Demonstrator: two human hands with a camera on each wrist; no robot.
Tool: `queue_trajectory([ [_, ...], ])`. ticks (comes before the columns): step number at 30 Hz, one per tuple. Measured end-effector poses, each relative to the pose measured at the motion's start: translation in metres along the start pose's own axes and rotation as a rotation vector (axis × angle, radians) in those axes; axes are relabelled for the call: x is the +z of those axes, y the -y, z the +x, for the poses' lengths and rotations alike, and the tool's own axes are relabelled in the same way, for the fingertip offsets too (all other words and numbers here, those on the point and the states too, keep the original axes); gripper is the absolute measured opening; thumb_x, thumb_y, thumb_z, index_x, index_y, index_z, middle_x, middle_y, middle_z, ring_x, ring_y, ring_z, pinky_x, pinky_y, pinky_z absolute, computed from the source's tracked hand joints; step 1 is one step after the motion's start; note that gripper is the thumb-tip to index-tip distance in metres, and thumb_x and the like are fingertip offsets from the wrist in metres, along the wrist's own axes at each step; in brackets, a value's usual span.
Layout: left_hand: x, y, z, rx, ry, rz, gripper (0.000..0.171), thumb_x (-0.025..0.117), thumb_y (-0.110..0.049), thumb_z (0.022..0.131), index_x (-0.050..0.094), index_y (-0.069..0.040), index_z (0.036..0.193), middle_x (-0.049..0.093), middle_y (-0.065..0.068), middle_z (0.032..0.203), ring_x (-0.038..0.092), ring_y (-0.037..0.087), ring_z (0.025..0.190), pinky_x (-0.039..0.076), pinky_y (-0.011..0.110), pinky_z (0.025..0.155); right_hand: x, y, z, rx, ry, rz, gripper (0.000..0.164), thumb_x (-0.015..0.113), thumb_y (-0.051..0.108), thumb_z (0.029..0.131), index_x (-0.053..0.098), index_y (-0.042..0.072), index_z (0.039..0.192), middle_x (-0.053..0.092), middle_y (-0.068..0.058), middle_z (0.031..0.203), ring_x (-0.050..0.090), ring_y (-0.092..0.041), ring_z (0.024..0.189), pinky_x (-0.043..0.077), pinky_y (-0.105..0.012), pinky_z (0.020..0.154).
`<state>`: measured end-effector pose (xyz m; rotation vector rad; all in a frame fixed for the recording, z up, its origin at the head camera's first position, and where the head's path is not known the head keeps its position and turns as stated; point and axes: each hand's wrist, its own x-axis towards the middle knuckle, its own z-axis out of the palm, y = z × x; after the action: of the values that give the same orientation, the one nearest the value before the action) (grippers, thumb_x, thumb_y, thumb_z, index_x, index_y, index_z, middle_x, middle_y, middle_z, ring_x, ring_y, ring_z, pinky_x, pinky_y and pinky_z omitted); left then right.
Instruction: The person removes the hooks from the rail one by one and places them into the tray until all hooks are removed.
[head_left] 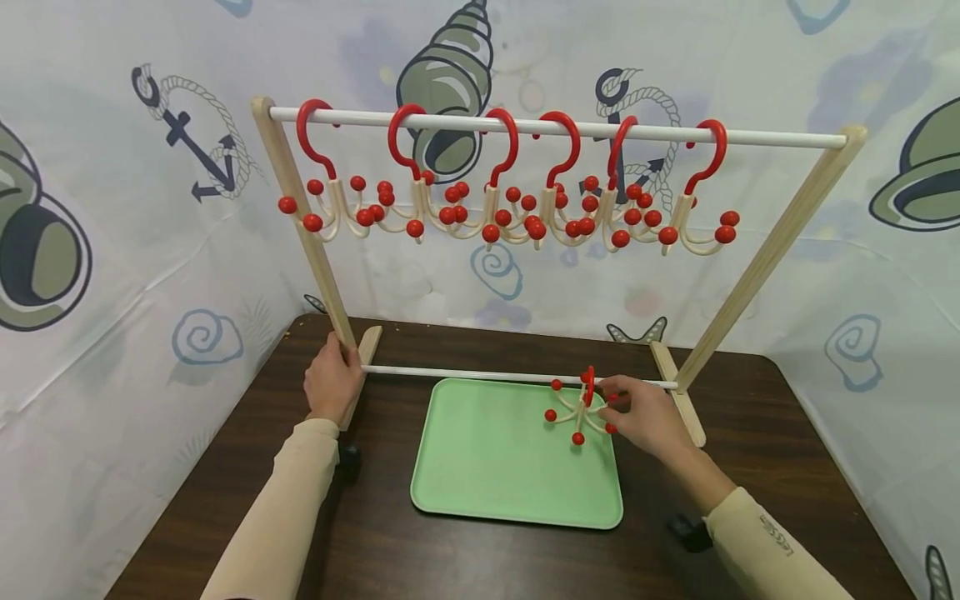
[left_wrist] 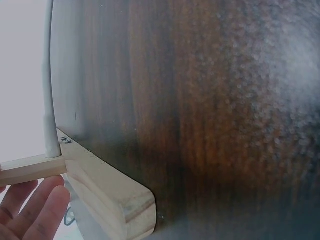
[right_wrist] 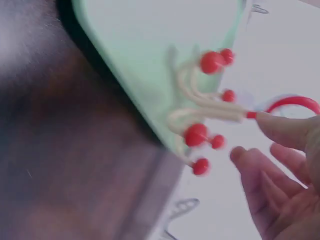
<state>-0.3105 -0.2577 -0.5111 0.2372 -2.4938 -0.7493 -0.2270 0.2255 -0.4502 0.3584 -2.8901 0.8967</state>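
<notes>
My left hand (head_left: 332,379) holds the foot of the left post (head_left: 300,217) of a wooden rack, and its fingertips (left_wrist: 54,207) show beside the post in the left wrist view. Over the back right corner of a green tray (head_left: 510,500), my right hand (head_left: 647,412) pinches a multi-prong hanger (head_left: 582,408). This hanger has a red hook (right_wrist: 295,101), a cream stem and several curved prongs tipped with red balls. My thumb (right_wrist: 280,127) presses at the base of the hook. Several like hangers (head_left: 420,196) hang from the rack's white top rod (head_left: 450,122).
A white lower rod (head_left: 465,374) runs between the rack's posts behind the tray. The rack's wooden feet (head_left: 678,400) stand on a dark brown table (head_left: 360,533). Behind the table hangs a white cloth (head_left: 465,292) printed with shells and anchors.
</notes>
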Motion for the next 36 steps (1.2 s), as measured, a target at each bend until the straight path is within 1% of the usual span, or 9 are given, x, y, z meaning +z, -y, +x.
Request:
queue_trajectory([
  [6,0.002,0.0,0.0,0.012,0.005,0.0,0.022,0.053,-0.02,0.097,0.053,-0.002,0.111,0.062,0.02,0.086,0.063,0.044,0.076,0.046,0.06,0.065,-0.047,0.019,-0.01,-0.015,0.042,-0.012,0.04,0.074,0.009,0.086,0.064,0.007,0.125,0.069,-0.014,0.114,0.069,-0.029,0.096,0.054,-0.043,0.069],
  [11,0.002,0.001,0.0,0.012,-0.005,0.005,0.022,0.053,-0.019,0.097,0.053,-0.001,0.11,0.062,0.02,0.086,0.062,0.044,0.075,0.045,0.06,0.064,-0.087,0.044,-0.013,-0.087,-0.029,-0.095,0.029,0.068,0.011,0.091,0.067,0.01,0.119,0.071,-0.011,0.107,0.068,-0.029,0.089,0.051,-0.048,0.071],
  [14,0.002,0.002,0.0,0.007,-0.003,0.005,0.022,0.053,-0.02,0.098,0.053,-0.002,0.11,0.062,0.02,0.086,0.062,0.043,0.074,0.045,0.059,0.064,-0.111,0.062,-0.013,-0.162,-0.138,-0.115,0.022,0.069,0.013,0.091,0.071,0.01,0.113,0.073,-0.009,0.099,0.067,-0.024,0.081,0.051,-0.039,0.065],
  [16,0.002,0.003,-0.001,0.007,-0.003,0.003,0.022,0.052,-0.02,0.098,0.053,-0.002,0.11,0.062,0.019,0.086,0.062,0.043,0.074,0.045,0.059,0.063,-0.125,0.073,-0.012,-0.224,-0.243,-0.115,0.02,0.072,0.013,0.089,0.073,0.01,0.109,0.073,-0.007,0.095,0.066,-0.02,0.076,0.05,-0.027,0.061],
  [21,0.002,0.004,-0.001,0.01,-0.009,0.004,0.023,0.052,-0.02,0.098,0.053,-0.001,0.111,0.062,0.02,0.086,0.062,0.044,0.073,0.045,0.06,0.062,-0.158,0.094,-0.001,-0.348,-0.54,-0.122,0.018,0.073,0.012,0.087,0.075,0.005,0.103,0.074,-0.009,0.09,0.068,-0.021,0.076,0.041,-0.005,0.067],
  [25,0.002,0.004,0.001,0.007,-0.009,0.008,0.024,0.052,-0.021,0.098,0.052,-0.001,0.111,0.062,0.021,0.087,0.062,0.045,0.075,0.045,0.06,0.064,-0.179,0.101,0.013,-0.358,-0.718,-0.149,0.023,0.069,0.018,0.09,0.074,0.001,0.105,0.073,-0.015,0.097,0.069,-0.028,0.085,0.036,-0.004,0.076],
  [27,0.001,0.004,0.001,0.006,-0.007,0.008,0.025,0.051,-0.021,0.098,0.052,-0.001,0.112,0.062,0.021,0.088,0.062,0.046,0.076,0.045,0.061,0.065,-0.187,0.101,0.022,-0.327,-0.771,-0.17,0.027,0.066,0.023,0.091,0.074,0.001,0.106,0.073,-0.015,0.1,0.068,-0.03,0.088,0.038,-0.011,0.077],
  [31,0.001,0.003,0.002,0.01,-0.006,0.008,0.025,0.052,-0.021,0.098,0.052,0.0,0.112,0.062,0.022,0.088,0.062,0.046,0.076,0.045,0.061,0.066,-0.199,0.097,0.039,-0.222,-0.759,-0.199,0.036,0.065,0.028,0.092,0.071,0.003,0.117,0.071,-0.017,0.108,0.065,-0.034,0.098,0.038,-0.032,0.077],
  [36,0.001,0.003,0.002,0.012,-0.006,0.007,0.025,0.052,-0.02,0.097,0.052,0.0,0.112,0.062,0.022,0.089,0.062,0.046,0.076,0.046,0.061,0.065,-0.206,0.089,0.058,-0.124,-0.634,-0.177,0.045,0.065,0.028,0.093,0.062,0.005,0.131,0.066,-0.019,0.121,0.061,-0.036,0.109,0.041,-0.045,0.084],
])
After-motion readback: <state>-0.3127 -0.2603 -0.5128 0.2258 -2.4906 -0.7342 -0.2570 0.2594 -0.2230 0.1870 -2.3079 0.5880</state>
